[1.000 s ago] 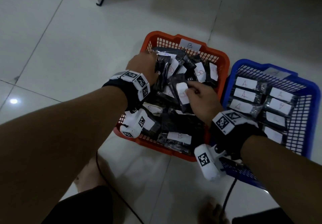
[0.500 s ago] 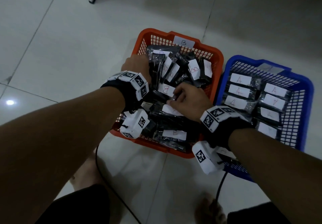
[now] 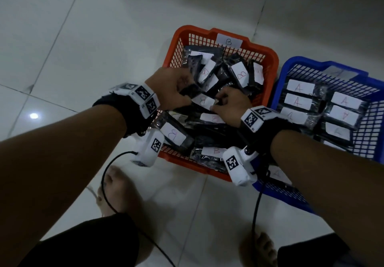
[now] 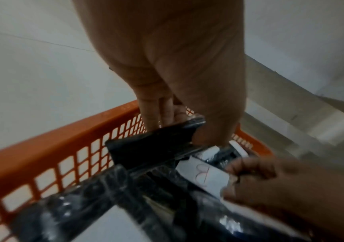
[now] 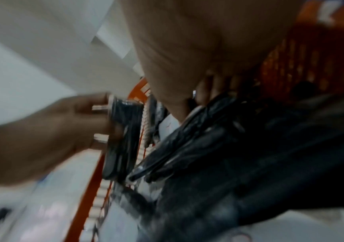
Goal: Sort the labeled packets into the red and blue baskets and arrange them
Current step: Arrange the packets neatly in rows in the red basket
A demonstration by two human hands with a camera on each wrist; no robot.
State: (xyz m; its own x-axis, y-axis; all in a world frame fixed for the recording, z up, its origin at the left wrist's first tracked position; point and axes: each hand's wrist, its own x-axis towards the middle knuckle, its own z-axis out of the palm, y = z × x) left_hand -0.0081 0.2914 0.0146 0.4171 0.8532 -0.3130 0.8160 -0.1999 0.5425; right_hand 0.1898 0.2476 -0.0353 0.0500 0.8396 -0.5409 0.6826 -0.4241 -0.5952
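Your left hand (image 3: 170,92) had lifted a packet (image 3: 190,91) clear; your right hand (image 3: 230,105) pinched a B packet (image 3: 202,101). You were arranging the red basket (image 3: 270,59); next, probably lay them flat.

The person has bare forearms and bare feet. Around each wrist sits a black fabric wrist strap (image 3: 116,108) carrying a white band of square black-and-white marker tags (image 3: 145,98); the right wrist has the same kind of tagged band (image 3: 256,118). Under the left wrist hangs a white box-shaped camera unit (image 3: 148,150) with one marker tag, and a similar white unit (image 3: 239,166) hangs under the right wrist. A thin black cable (image 3: 104,185) leaves each unit. Dark shorts (image 3: 87,244) cover the thighs.
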